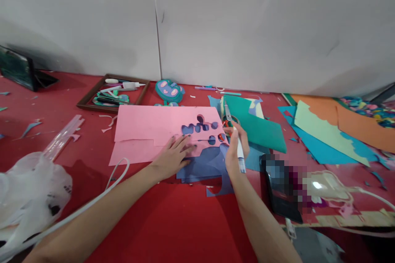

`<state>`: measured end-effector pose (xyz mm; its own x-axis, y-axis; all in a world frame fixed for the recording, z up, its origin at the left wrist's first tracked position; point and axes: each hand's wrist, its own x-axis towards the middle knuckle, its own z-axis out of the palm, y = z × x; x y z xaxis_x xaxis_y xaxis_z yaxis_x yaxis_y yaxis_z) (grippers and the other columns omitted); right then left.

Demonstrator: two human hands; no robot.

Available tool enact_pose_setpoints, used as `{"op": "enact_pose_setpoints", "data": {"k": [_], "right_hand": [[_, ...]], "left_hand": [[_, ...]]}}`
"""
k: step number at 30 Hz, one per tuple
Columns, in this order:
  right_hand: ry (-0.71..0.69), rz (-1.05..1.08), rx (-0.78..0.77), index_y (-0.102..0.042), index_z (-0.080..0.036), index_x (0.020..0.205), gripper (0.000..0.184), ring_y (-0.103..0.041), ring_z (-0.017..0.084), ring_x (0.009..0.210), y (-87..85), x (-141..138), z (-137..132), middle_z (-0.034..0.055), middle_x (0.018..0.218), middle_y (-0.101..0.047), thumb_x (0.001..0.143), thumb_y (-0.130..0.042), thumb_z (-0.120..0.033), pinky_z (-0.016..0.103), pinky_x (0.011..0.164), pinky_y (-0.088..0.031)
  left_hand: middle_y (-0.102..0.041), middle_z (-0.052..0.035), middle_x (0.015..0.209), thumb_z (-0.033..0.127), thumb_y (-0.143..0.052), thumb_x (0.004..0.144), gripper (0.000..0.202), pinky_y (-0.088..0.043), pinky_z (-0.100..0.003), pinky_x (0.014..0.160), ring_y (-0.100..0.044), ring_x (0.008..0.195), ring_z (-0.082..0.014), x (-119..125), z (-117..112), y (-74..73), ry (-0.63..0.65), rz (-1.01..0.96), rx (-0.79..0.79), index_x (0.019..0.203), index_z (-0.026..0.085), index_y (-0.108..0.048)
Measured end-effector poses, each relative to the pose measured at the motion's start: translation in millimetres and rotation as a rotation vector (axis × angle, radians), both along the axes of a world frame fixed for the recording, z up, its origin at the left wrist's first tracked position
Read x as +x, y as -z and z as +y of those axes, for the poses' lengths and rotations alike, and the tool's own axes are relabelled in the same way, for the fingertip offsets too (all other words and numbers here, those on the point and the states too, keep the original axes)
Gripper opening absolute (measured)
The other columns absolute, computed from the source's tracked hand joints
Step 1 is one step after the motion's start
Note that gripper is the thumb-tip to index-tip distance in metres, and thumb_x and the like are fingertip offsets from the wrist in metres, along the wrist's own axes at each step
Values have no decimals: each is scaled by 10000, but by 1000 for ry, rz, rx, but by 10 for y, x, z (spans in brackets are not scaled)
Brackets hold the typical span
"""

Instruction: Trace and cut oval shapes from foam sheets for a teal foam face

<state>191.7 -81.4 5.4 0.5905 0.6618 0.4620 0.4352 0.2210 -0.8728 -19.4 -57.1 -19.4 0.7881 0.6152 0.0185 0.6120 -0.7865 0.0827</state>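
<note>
My left hand [173,156] lies flat with fingers spread on a pink paper sheet [145,127] that has several holes cut in it. The pink sheet overlaps blue paper [210,164] beneath it. My right hand [235,152] is closed around a white pen-like tube with a blue end [240,154], held upright at the pink sheet's right edge. Scissors with orange handles [228,118] lie just beyond my right hand on a green sheet [259,125].
A brown tray [89,98] with pens and glue stands at the back left beside a teal paper face [168,90]. Blue, pale green and orange sheets [339,131] lie right. A phone [282,193] sits near right, a white plastic bag [27,193] near left. White wall panels behind.
</note>
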Motion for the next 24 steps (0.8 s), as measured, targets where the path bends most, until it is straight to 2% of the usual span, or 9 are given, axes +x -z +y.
{"op": "enact_pose_setpoints", "data": {"k": [3, 7, 10, 12, 15, 17, 20, 24], "right_hand": [[-199, 59, -107, -677, -187, 928, 432, -632, 188, 730, 8, -75, -17, 33, 712, -668, 911, -404, -522, 337, 726, -506], [-372, 162, -289, -610, -218, 614, 413, -501, 136, 470, 39, -130, 14, -42, 447, -474, 851, -505, -539, 297, 590, -503], [-438, 292, -334, -550, -232, 624, 378, -372, 102, 381, 78, -148, 79, -98, 392, -350, 808, -554, -562, 281, 552, -507], [-448, 356, -332, -510, -236, 663, 366, -376, 94, 379, 119, -145, 127, -111, 413, -356, 772, -590, -577, 267, 533, -503], [-426, 359, -321, -470, -232, 670, 391, -526, 115, 468, 181, -123, 176, -79, 513, -480, 731, -636, -580, 254, 532, -496], [-417, 303, -316, -459, -227, 645, 401, -573, 131, 506, 203, -111, 182, -66, 529, -502, 739, -639, -574, 252, 527, -478], [-389, 157, -313, -427, -230, 585, 430, -513, 117, 444, 199, -106, 166, -73, 450, -453, 799, -592, -564, 249, 499, -423], [-353, 135, -289, -428, -247, 610, 430, -485, 126, 408, 171, -108, 140, -67, 406, -457, 861, -498, -589, 256, 466, -401]], "left_hand": [[-266, -112, 1579, 441, -392, 955, 518, -189, -482, 1160, -202, 1466, -261, -3, 13, -50, 0, 38, -11, 1437, 253, -388], [-210, -104, 1598, 437, -406, 952, 517, -170, -489, 1166, -172, 1474, -263, -14, 43, -85, 9, 60, -65, 1441, 275, -375], [-160, -82, 1612, 431, -405, 954, 525, -124, -497, 1176, -130, 1483, -258, -30, 59, -60, 21, 33, -107, 1463, 330, -320], [-134, -68, 1618, 434, -417, 950, 517, -102, -500, 1181, -111, 1485, -263, -46, 67, -37, 21, 14, -130, 1454, 358, -333], [-112, -55, 1622, 446, -432, 941, 497, -99, -526, 1177, -121, 1482, -284, -66, 81, -38, 30, -14, -163, 1431, 385, -372], [-123, -65, 1620, 456, -430, 938, 487, -106, -561, 1166, -137, 1478, -301, -64, 88, -68, 48, -25, -185, 1419, 383, -395], [-174, -95, 1607, 451, -433, 934, 481, -101, -600, 1153, -151, 1474, -310, -32, 91, -120, 66, -20, -199, 1402, 342, -433], [-334, -89, 1554, 412, -436, 931, 460, -53, -559, 1176, -199, 1467, -257, 22, 96, -128, 119, -30, -172, 1372, 285, -475]]}}
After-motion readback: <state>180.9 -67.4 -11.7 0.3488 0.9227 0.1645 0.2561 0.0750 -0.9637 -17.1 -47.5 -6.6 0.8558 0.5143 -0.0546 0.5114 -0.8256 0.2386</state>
